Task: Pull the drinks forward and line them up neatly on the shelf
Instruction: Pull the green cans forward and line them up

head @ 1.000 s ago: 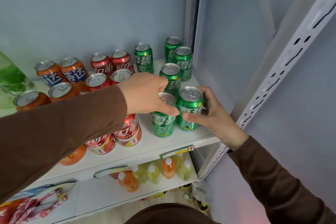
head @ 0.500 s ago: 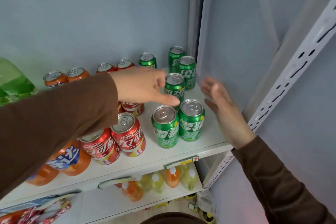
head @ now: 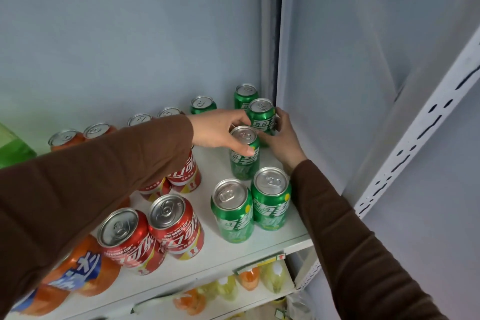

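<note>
Toward one o'clock on the shelf: both hands worked the green column, deep beside the side wall.
Left hand: curled over the top of the middle green can, thumb down its near face and fingers behind the rim, a hold that looked suited to dragging it toward six o'clock.
Right hand: wrapped round the rear green can from its three o'clock side, thumb tucked in front, apparently so both cans could come forward together as a pair.
Front pair: two green cans stood upright, touching, just behind the shelf's front edge; they seemed to set the line the next row should meet.
Back row: one more green can stood at twelve o'clock behind the held one and another at eleven o'clock, both not yet pulled forward.
Red cans: two sat paired near the front at seven o'clock, further ones behind partly hidden by the left sleeve.
Orange cans: at eight o'clock, mostly covered by the sleeve, so their order could not be judged.
Judgement: the green column was only part done.
</note>
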`<state>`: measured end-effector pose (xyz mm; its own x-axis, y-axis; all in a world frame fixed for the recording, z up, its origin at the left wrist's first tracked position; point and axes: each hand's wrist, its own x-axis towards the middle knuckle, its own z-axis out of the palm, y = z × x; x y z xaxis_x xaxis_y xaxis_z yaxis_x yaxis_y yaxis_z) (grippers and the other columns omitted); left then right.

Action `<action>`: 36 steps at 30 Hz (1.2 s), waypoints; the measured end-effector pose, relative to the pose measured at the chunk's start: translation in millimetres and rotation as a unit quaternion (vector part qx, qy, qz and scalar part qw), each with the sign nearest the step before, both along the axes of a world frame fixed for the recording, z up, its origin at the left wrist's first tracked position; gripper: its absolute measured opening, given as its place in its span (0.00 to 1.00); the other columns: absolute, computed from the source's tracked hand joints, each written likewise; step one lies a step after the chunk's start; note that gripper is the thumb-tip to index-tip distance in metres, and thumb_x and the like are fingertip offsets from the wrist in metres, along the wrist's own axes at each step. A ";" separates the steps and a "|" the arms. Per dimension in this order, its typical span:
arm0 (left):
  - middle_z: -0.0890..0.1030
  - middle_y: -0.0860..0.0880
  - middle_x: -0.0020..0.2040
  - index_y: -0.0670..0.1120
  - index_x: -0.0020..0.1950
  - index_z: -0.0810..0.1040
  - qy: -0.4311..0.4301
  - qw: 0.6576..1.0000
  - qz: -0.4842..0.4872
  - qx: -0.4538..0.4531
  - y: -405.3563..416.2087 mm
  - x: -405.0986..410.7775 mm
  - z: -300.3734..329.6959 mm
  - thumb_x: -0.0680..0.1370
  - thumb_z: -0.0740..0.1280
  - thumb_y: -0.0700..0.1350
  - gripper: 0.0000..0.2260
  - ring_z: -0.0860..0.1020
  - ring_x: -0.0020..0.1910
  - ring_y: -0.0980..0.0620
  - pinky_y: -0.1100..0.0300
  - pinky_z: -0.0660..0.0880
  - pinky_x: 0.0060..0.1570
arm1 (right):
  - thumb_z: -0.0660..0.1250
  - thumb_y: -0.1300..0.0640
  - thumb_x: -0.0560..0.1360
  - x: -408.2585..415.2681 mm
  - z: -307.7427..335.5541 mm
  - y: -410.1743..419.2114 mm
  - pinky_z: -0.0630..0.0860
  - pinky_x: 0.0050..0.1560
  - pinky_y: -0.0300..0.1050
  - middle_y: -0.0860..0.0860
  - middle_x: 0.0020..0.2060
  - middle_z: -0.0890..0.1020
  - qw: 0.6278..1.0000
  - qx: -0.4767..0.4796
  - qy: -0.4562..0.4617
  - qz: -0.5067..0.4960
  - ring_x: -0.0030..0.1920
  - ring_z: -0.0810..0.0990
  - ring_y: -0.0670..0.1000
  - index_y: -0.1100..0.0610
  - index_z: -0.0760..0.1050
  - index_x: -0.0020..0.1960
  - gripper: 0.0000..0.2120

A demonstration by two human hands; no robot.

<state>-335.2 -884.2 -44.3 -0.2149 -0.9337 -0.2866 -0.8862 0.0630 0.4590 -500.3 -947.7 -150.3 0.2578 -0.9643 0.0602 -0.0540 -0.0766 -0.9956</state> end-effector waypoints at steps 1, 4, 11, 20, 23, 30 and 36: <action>0.82 0.57 0.55 0.56 0.60 0.75 -0.003 1.000 -0.002 0.000 -1.3 0.9 -1.7 0.58 0.74 0.69 0.34 0.80 0.54 0.55 0.47 0.76 0.60 | 0.77 0.64 0.71 2.5 -1.4 -3.6 0.73 0.56 0.34 0.49 0.65 0.75 1.000 0.001 -0.004 0.004 0.60 0.76 0.43 0.54 0.61 0.77 0.40; 0.83 0.56 0.52 0.55 0.56 0.76 0.018 1.000 0.000 -0.001 -4.6 3.9 -5.0 0.58 0.75 0.67 0.31 0.81 0.51 0.54 0.45 0.77 0.58 | 0.78 0.63 0.70 8.0 -3.7 -12.3 0.74 0.49 0.32 0.43 0.56 0.79 1.000 0.004 -0.003 0.009 0.53 0.77 0.35 0.54 0.64 0.74 0.38; 0.85 0.52 0.51 0.48 0.55 0.80 0.097 0.995 0.038 -0.003 -14.1 16.7 -0.1 0.67 0.79 0.55 0.21 0.83 0.52 0.51 0.47 0.78 0.59 | 0.78 0.62 0.69 9.2 -0.8 -19.0 0.78 0.51 0.37 0.45 0.56 0.83 0.999 0.015 -0.052 0.003 0.53 0.81 0.40 0.55 0.70 0.70 0.32; 0.86 0.46 0.54 0.44 0.60 0.81 0.195 0.969 0.139 0.053 -28.3 42.7 28.5 0.77 0.69 0.55 0.18 0.84 0.53 0.51 0.58 0.81 0.54 | 0.78 0.50 0.70 9.6 35.9 -8.4 0.81 0.44 0.41 0.49 0.55 0.86 0.989 0.069 -0.131 0.023 0.51 0.86 0.48 0.53 0.76 0.65 0.26; 0.86 0.45 0.54 0.43 0.61 0.81 0.181 0.971 0.139 0.070 -29.3 42.4 26.2 0.76 0.68 0.58 0.21 0.85 0.50 0.52 0.58 0.81 0.52 | 0.78 0.47 0.70 8.0 38.0 -3.6 0.81 0.47 0.44 0.49 0.55 0.86 0.990 0.077 -0.113 0.038 0.52 0.86 0.48 0.52 0.76 0.66 0.27; 0.85 0.47 0.49 0.42 0.52 0.81 0.155 0.979 0.124 0.048 -22.6 39.2 24.9 0.74 0.72 0.56 0.18 0.85 0.44 0.55 0.60 0.81 0.44 | 0.79 0.51 0.69 -1.7 34.0 9.5 0.80 0.45 0.40 0.48 0.55 0.85 0.993 0.062 -0.090 0.053 0.50 0.86 0.45 0.51 0.75 0.61 0.24; 0.83 0.46 0.48 0.43 0.51 0.77 0.038 0.996 0.086 0.007 -5.1 26.9 17.8 0.69 0.76 0.57 0.21 0.81 0.43 0.51 0.57 0.78 0.41 | 0.81 0.57 0.67 -15.9 7.9 27.8 0.82 0.56 0.51 0.52 0.59 0.83 0.992 0.061 -0.067 0.086 0.57 0.84 0.52 0.51 0.72 0.64 0.30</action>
<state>-308.3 -889.3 -26.6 -0.0745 -0.9543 -0.2895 -0.8461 -0.0931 0.5248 -516.2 -919.8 -142.5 0.4172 -0.9088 -0.0100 0.0825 0.0488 -0.9954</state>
